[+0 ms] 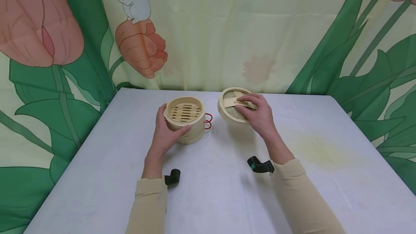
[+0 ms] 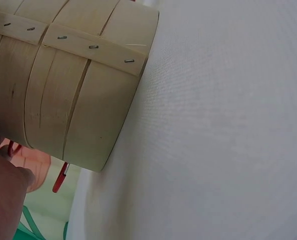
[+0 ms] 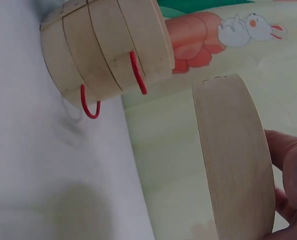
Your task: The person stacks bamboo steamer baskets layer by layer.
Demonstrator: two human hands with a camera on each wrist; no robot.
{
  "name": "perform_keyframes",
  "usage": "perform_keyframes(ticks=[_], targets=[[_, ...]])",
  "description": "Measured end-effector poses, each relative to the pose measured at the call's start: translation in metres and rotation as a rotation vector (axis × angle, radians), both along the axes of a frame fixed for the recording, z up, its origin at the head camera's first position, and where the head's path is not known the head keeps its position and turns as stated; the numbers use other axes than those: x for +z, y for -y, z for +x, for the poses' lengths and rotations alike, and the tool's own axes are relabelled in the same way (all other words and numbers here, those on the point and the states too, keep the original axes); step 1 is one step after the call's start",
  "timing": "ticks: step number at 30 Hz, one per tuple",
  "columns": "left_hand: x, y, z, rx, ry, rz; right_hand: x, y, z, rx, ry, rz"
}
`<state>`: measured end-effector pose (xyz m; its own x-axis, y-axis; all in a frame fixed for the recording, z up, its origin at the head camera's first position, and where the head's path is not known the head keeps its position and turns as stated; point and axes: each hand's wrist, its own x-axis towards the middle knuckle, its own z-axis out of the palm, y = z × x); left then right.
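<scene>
A small stacked bamboo steamer (image 1: 185, 118) stands on the white table, its slatted inner base showing from above. My left hand (image 1: 166, 133) grips its left side, thumb across the front and fingers round the back. Red loop handles (image 1: 208, 121) stick out from the steamer's right side. To the right, my right hand (image 1: 258, 113) pinches the strap on top of the round bamboo lid (image 1: 230, 104). The lid is tilted and raised off the table, with its shadow below. In the right wrist view the lid (image 3: 233, 155) appears edge-on, apart from the steamer (image 3: 103, 50).
The white-covered table (image 1: 208, 198) reaches back to a curtain (image 1: 208, 46) printed with tulips, leaves, a rabbit and a carrot. Black wrist cameras (image 1: 260, 164) are strapped at both sleeves.
</scene>
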<state>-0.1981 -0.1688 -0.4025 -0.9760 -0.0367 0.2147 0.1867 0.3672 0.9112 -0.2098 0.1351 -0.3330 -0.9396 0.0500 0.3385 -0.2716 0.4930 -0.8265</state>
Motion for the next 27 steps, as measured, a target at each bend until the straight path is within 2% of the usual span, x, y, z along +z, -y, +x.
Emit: perform_keyframes(ticks=[6,13,22,27], targets=[[0.0,-0.001,0.0,0.004,-0.003,0.007,0.007,0.012,-0.001,0.007,0.001,-0.015],[0.001,-0.002,0.001,0.001,0.004,0.016,0.013,0.023,-0.004,0.018,-0.039,-0.039],[0.0,-0.001,0.001,0.003,-0.022,0.013,0.019,0.036,-0.005,0.023,-0.047,-0.044],[0.0,-0.003,0.001,-0.004,-0.014,0.018,0.021,0.043,-0.006,0.025,-0.046,-0.033]])
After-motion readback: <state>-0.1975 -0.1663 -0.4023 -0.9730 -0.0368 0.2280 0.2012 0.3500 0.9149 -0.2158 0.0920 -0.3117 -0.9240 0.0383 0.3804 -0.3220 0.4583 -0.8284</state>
